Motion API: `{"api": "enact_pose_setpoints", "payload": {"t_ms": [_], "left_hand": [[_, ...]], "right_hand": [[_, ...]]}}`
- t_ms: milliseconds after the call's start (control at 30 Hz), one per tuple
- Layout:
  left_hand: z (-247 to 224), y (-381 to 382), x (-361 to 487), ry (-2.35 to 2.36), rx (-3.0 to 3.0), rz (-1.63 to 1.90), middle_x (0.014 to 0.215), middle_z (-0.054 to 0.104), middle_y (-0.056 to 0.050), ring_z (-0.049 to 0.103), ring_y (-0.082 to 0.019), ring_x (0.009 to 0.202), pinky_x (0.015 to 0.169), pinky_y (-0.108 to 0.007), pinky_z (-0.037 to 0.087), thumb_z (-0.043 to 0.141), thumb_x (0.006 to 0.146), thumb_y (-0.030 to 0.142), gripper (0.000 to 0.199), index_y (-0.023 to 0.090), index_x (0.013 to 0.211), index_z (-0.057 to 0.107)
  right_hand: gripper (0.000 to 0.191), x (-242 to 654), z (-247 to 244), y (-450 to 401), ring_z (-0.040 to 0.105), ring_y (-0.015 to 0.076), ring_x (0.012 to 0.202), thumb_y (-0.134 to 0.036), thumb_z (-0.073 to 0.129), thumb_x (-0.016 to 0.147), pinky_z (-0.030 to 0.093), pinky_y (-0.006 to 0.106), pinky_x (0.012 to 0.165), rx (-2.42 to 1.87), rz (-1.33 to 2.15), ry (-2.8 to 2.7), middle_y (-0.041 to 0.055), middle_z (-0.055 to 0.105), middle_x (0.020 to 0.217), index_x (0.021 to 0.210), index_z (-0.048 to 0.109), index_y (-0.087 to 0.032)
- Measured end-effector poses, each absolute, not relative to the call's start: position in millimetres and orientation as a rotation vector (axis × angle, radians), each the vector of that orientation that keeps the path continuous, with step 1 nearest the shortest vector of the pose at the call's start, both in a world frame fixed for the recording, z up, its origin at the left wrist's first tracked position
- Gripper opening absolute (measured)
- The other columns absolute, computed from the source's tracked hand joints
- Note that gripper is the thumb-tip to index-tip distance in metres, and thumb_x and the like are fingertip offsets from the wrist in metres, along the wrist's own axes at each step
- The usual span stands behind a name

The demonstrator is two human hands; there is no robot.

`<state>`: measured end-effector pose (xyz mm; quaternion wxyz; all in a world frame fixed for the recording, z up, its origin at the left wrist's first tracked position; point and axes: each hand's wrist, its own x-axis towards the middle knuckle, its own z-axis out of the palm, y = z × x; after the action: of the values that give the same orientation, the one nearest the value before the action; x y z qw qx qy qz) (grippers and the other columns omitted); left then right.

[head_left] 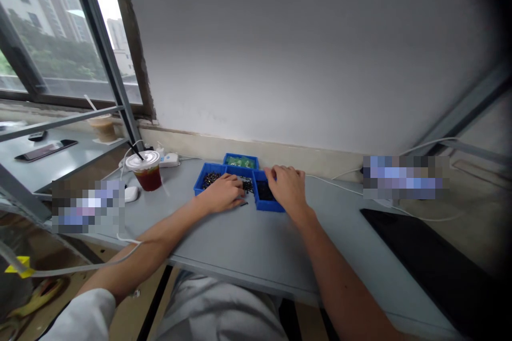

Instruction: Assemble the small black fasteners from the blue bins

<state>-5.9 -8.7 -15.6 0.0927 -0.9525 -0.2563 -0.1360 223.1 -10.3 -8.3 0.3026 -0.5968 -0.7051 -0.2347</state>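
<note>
My left hand (224, 192) rests low over the front of the left and middle blue bins, its fingers bent and close together. By its fingertips is a small dark piece (244, 203); whether it is gripped or lies on the table I cannot tell. Small metal pieces that look like screws (210, 178) fill the left blue bin (197, 186). Small black parts (248, 185) lie in the middle. My right hand (288, 187) curls over the right blue bin (266, 205), which holds dark contents (264, 190). Its fingertips are partly hidden, so what they hold is unclear.
Behind stands another blue bin (226, 155) with green items (240, 162). A lidded cup of red drink (149, 173), a white case (131, 194) and a power strip (170, 160) are left. A black flat panel (424, 261) lies right. A white cable (92, 265) crosses near my left forearm.
</note>
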Motion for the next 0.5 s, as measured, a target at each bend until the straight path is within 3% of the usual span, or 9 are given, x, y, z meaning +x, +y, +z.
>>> {"api": "enact_pose_setpoints", "payload": {"t_ms": [233, 500], "left_hand": [[-25.1, -15.1, 5.5, -0.659, -2.807, -0.297, 0.088, 0.068, -0.007, 0.06, -0.024, 0.091, 0.087, -0.039, 0.04, 0.06, 0.092, 0.025, 0.014, 0.018, 0.085, 0.069], [-31.6, -15.9, 7.7, -0.704, -2.74, -0.274, 0.094, 0.069, -0.011, 0.062, -0.025, 0.095, 0.089, -0.04, 0.04, 0.058, 0.093, 0.026, 0.015, 0.015, 0.087, 0.067]], "right_hand": [[0.05, 220.8, -15.4, -7.8, 0.058, 0.0242, 0.076, -0.049, 0.035, 0.104, 0.032, 0.039, 0.074, -1.502, -0.656, -1.947, 0.0101, 0.069, 0.075, 0.074, 0.061, -0.019], [0.028, 201.2, -13.3, -13.3, 0.06, 0.0228, 0.087, -0.03, 0.045, 0.103, 0.034, 0.037, 0.08, -1.23, -0.415, -2.239, 0.0063, 0.07, 0.085, 0.084, 0.063, -0.019]]}}
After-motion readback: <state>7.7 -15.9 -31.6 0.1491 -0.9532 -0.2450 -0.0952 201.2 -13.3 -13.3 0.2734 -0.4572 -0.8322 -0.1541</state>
